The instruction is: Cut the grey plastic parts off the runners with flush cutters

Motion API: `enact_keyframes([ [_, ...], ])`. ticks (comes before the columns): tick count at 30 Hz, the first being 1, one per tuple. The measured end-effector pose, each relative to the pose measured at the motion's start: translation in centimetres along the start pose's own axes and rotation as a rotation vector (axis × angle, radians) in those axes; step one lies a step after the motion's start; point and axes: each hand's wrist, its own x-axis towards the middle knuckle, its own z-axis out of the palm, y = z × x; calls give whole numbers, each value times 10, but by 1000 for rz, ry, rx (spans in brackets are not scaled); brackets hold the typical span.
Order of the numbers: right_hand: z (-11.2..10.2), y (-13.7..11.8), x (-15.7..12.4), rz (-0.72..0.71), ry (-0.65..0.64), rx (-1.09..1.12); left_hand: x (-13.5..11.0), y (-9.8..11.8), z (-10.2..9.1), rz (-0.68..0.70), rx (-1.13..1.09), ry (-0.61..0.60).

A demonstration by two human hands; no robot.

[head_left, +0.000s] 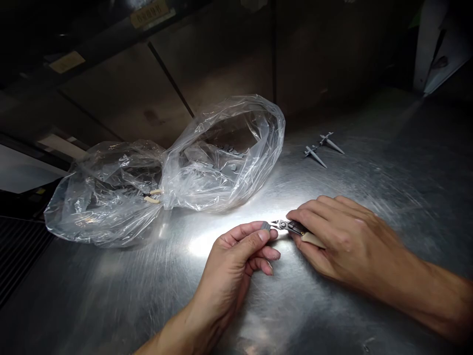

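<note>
pinching a small grey plastic part [265, 226] between thumb and fingers, the left hand [232, 256] held it steady just beside the tips of the nippers [284, 226] gripped in the right hand [343, 236], above the steel counter [388, 305], near of a clear plastic bag [221, 153].

A plastic bag [221, 153] blocks the left of the steel worktop [399, 296]. Two grey parts [316, 155] stand far right; hands can pass before them.

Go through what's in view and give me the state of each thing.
Left hand, pinching a grey part
Right hand, gripping pliers
Pliers, tips toward the grey part
Plastic bag, clear, crumpled, mouth open
Two grey pieces, lying on the steel table
</note>
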Motion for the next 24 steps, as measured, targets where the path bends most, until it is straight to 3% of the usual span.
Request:
enact_keyframes([
  [24, -3, -5, -1, -53, -20, -131, -2, -2, 0, 3, 37, 8],
])
